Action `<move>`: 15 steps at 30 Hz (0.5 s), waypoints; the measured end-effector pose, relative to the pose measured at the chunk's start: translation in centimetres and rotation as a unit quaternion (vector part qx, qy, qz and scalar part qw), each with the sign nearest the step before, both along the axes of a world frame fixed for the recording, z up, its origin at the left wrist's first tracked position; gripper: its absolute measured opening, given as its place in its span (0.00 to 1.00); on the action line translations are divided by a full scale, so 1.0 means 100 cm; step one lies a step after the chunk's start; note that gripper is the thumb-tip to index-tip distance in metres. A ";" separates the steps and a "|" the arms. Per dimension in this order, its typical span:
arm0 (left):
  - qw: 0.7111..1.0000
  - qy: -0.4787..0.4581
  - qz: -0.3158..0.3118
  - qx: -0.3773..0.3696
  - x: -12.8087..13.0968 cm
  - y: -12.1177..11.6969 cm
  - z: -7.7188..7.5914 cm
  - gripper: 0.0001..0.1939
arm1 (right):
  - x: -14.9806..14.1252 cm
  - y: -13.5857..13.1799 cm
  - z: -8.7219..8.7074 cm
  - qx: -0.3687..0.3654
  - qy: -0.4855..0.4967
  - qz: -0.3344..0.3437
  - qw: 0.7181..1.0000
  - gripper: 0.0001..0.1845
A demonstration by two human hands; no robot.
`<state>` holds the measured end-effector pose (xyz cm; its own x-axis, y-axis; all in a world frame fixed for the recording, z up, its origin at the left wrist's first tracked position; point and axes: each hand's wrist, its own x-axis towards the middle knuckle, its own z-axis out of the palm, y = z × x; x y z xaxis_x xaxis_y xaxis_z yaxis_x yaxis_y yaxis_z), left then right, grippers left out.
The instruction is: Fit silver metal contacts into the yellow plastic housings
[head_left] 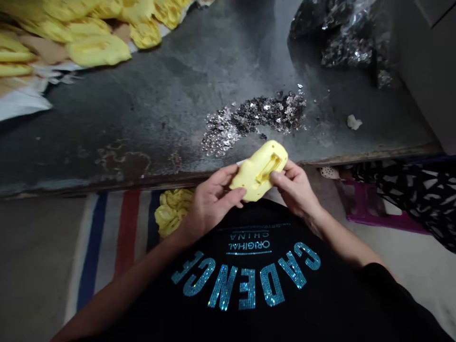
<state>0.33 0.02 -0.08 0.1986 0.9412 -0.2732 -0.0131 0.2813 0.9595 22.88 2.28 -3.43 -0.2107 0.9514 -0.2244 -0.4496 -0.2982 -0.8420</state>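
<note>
Both hands hold a yellow molded plastic shell in front of my chest, close to the table's front edge. It has a rectangular battery-like recess and several small holes on the face turned to me. My left hand pinches its lower left end, thumb on top. My right hand grips its right side, with the thumb beside the recess; the other fingers are partly hidden behind. Just beyond the shell, a curved heap of small shiny metal pieces lies on the dark table.
Many yellow molded parts are piled at the back left on cardboard and white sheeting. Clear plastic bags with metal bits sit at the back right, near a white scrap. More yellow parts are below the edge. A purple stool stands right, beside patterned cloth.
</note>
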 end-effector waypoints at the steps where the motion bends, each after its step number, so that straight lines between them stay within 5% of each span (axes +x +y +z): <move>1: 1.000 0.007 0.024 -0.003 -0.002 -0.003 -0.001 0.27 | -0.001 -0.004 0.000 -0.004 -0.004 0.019 1.000 0.31; 5: 0.993 -0.047 0.099 -0.055 -0.007 0.000 0.004 0.17 | 0.028 -0.005 0.014 0.070 -0.105 0.110 0.986 0.27; 7: 0.986 -0.069 0.129 -0.076 -0.008 0.008 0.010 0.17 | 0.056 0.007 0.024 0.155 -0.238 0.059 0.957 0.19; 10: 0.982 -0.075 0.138 -0.100 -0.012 0.021 0.017 0.18 | 0.091 0.036 0.028 0.264 -0.476 -0.077 0.835 0.05; 12: 0.982 -0.070 0.120 -0.130 -0.016 0.025 0.019 0.18 | 0.100 0.058 0.023 0.304 -0.582 -0.089 0.749 0.03; 15: 0.980 -0.041 0.033 -0.192 -0.024 0.022 0.017 0.17 | 0.093 0.083 0.011 0.321 -0.651 -0.057 0.686 0.03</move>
<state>-2.12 2.21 1.59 0.1760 0.7837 -0.5957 -0.1164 0.6175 0.7779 32.17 10.57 -2.29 -0.1452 0.9358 0.3212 0.8178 0.2962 -0.4934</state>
